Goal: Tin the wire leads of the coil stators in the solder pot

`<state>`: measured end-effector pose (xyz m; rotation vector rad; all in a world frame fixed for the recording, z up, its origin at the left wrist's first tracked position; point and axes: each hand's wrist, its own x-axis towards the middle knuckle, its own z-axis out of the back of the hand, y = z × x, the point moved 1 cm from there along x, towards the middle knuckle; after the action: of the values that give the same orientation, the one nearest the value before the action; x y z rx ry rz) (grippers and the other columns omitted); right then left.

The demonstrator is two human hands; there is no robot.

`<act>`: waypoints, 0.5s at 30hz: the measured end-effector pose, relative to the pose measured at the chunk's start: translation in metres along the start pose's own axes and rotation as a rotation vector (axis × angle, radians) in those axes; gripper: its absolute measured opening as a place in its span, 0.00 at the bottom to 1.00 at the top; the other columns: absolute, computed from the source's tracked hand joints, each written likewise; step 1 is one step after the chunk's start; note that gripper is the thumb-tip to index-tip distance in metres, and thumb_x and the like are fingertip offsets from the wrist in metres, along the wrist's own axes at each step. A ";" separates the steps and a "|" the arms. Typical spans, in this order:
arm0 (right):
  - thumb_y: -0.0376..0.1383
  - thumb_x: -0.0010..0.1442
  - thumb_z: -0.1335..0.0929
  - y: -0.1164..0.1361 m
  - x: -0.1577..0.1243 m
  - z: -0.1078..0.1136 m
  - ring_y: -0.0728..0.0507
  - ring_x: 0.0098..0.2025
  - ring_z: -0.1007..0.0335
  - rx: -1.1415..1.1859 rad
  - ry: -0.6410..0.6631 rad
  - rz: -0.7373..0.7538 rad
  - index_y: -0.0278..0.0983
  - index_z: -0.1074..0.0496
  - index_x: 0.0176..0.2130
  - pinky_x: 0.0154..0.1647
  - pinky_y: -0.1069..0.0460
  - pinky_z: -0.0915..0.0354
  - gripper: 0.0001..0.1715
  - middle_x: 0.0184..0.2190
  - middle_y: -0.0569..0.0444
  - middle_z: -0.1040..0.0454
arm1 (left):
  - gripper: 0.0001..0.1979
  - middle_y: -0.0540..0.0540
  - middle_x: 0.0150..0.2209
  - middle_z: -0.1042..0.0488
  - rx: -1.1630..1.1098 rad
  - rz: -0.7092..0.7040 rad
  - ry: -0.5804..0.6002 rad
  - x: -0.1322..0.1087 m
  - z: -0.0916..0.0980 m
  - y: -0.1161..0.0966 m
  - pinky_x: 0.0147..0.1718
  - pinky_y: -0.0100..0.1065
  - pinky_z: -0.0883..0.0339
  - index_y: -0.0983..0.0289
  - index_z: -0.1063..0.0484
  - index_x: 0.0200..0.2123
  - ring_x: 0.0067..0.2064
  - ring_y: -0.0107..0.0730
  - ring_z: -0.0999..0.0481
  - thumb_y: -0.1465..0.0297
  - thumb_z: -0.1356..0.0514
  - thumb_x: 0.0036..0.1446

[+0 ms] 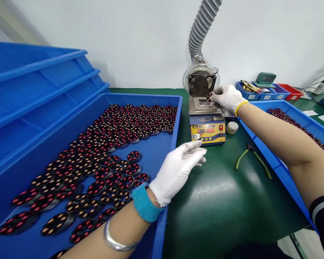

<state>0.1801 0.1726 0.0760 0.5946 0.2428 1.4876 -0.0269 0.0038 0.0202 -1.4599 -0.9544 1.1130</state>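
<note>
Right hand (228, 98) pinches a round part (209, 96), tilted, at the far right corner of the silvery opening (204, 103), contact unclear; left hand (178, 169), fingers loose and apparently empty, hangs well apart, nearer, over the desk (213, 201).

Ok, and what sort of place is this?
Likely a small-parts assembly workshop: a blue tray of similar round parts, a unit with a lit readout, and a grey hose rising behind it.

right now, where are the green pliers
In the head view, the green pliers lie right of centre on the green table, just left of the right blue tray.
</note>
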 end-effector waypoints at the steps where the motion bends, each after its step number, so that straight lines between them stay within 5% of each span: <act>1: 0.46 0.52 0.32 -0.002 0.006 -0.001 0.43 0.34 0.25 -0.022 -0.017 0.003 0.37 0.24 0.40 0.42 0.47 0.30 0.20 0.30 0.52 0.23 | 0.27 0.59 0.41 0.23 0.005 0.003 -0.001 0.000 0.000 -0.001 0.40 0.39 0.28 0.69 0.31 0.52 0.36 0.34 0.23 0.59 0.36 0.52; 15: 0.43 0.51 0.32 -0.001 0.015 -0.013 0.36 0.42 0.27 -0.186 -0.040 0.060 0.36 0.24 0.38 0.43 0.46 0.32 0.18 0.39 0.43 0.23 | 0.24 0.59 0.37 0.22 -0.044 -0.006 0.003 -0.001 -0.001 0.000 0.39 0.41 0.29 0.69 0.28 0.47 0.35 0.36 0.23 0.61 0.34 0.49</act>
<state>0.1760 0.1907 0.0675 0.4849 0.0553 1.5352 -0.0261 0.0025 0.0201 -1.4928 -0.9869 1.0912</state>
